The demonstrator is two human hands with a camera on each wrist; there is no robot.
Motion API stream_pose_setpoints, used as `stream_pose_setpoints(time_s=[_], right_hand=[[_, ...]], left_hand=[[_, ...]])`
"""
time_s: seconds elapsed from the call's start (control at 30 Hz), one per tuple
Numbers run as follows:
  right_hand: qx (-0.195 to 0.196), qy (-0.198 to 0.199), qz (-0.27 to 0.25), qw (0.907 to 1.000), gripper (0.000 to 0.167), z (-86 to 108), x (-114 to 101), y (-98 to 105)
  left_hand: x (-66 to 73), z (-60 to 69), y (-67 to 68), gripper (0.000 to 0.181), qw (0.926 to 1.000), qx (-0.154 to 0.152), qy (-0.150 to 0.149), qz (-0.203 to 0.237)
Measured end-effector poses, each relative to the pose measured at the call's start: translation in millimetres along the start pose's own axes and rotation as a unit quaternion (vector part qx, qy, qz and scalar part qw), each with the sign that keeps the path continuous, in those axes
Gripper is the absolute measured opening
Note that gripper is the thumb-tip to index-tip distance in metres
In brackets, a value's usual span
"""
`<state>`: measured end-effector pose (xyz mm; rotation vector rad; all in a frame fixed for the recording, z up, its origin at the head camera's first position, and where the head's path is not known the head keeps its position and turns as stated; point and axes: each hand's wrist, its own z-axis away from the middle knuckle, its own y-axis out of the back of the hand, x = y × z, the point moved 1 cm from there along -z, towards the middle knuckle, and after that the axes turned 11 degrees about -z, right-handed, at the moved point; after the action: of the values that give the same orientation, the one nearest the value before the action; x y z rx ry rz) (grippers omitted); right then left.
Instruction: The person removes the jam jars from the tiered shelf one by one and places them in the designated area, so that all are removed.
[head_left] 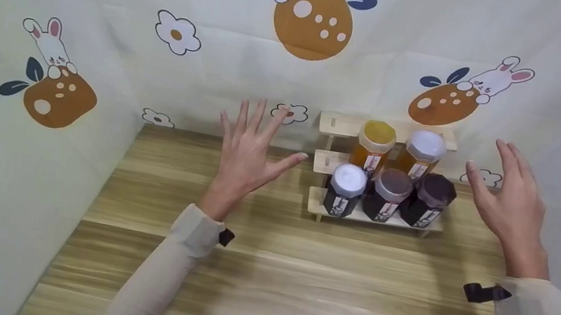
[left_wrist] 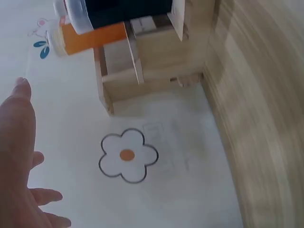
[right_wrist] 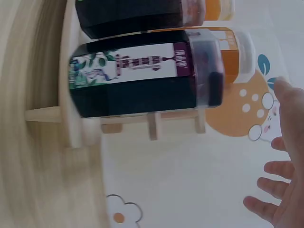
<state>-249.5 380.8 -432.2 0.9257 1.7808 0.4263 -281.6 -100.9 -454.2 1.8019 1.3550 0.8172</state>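
A three-tier wooden rack (head_left: pixel 326 161) stands at the back of the table with several capped bottles on it. Three dark bottles fill the lowest tier; the rightmost dark bottle (head_left: pixel 427 202) (right_wrist: pixel 137 76) has a white and purple label. Behind them are two amber bottles, one under a yellow cap (head_left: pixel 379 133), the other under a white cap (head_left: pixel 426 144). Left of the rack my left hand (head_left: pixel 248 160) (left_wrist: pixel 16 156) is spread, touching nothing. My right hand (head_left: pixel 514 210) (right_wrist: pixel 289 161) hovers to the rack's right, fingers extended and thumb apart, holding nothing.
The wood-grain table (head_left: pixel 258 286) runs forward from the rack. A pale cloth (head_left: pixel 203 74) printed with rabbits, oranges and flowers hangs behind and along both sides, close behind the rack. Black straps are on both wrists.
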Motion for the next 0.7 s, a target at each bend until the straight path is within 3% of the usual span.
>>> stream_pose_setpoints(time_s=[0.13, 0.4, 0.6, 0.7], right_hand=[[0.046, 0.003, -0.075, 0.9961, 0.058, 13.8, 15.8, -12.3], [0.054, -0.063, -0.143, 0.9863, 0.045, 40.8, 49.7, -43.8], [0.024, -0.106, -0.23, 0.9671, 0.041, 54.5, 69.9, -68.6], [0.002, -0.133, -0.243, 0.9609, 0.04, 59.4, 75.6, -78.0]], left_hand=[[14.7, 7.0, -4.1, 0.098, 0.9978, -0.002, -0.025, 0.062], [44.6, 25.4, -23.9, 0.096, 0.9862, -0.024, -0.061, 0.152], [62.6, 38.9, -41.8, 0.094, 0.9779, -0.058, -0.057, 0.192], [68.1, 43.6, -51.1, 0.092, 0.9745, -0.064, -0.051, 0.209]])
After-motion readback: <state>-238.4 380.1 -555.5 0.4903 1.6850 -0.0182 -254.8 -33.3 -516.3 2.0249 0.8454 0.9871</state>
